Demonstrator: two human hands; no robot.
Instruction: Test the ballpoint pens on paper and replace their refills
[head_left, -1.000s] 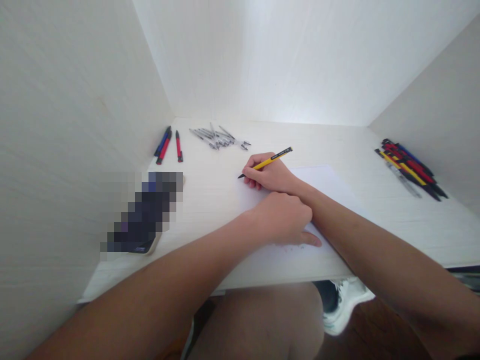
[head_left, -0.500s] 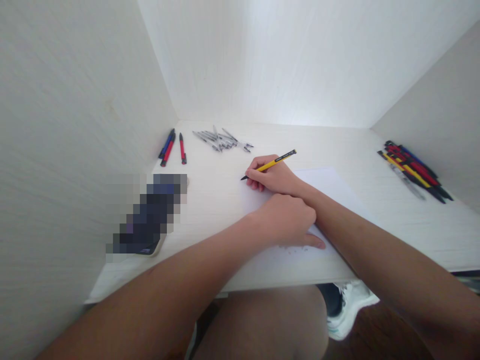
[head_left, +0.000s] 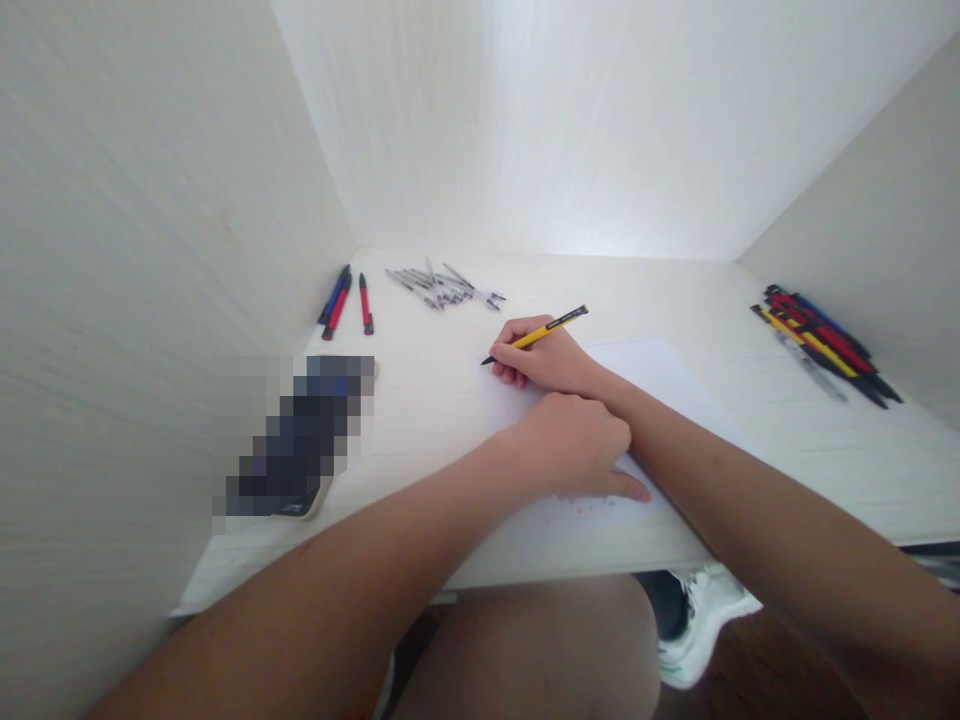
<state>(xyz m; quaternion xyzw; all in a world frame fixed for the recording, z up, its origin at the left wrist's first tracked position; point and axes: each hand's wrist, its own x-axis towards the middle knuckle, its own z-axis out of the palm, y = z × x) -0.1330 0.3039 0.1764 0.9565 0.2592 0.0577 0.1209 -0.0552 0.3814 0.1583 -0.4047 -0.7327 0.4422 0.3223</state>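
A yellow pen [head_left: 541, 337] with a black tip and a dark label is held in a writing grip by my right hand [head_left: 544, 355]. Its tip points down and left, by the left edge of a white sheet of paper [head_left: 645, 365]; whether it touches the surface I cannot tell. My left hand [head_left: 566, 440] lies across the paper, against my right forearm. Its thumb stretches out to the right, and its other fingers are mostly hidden. Small reddish marks [head_left: 585, 503] show on the paper below this hand.
Clear pens [head_left: 446, 285] lie in a pile at the back. Red pens [head_left: 365, 305] and a blue pen [head_left: 332, 300] are at the back left. A pixelated phone [head_left: 307, 435] lies left. A mixed pen pile [head_left: 825, 345] sits right. White panels [head_left: 150, 250] enclose the desk.
The view has shifted slightly, so the desk items appear a little lower. The pen's upper end has moved slightly left and down. Both hands keep nearly the same pose.
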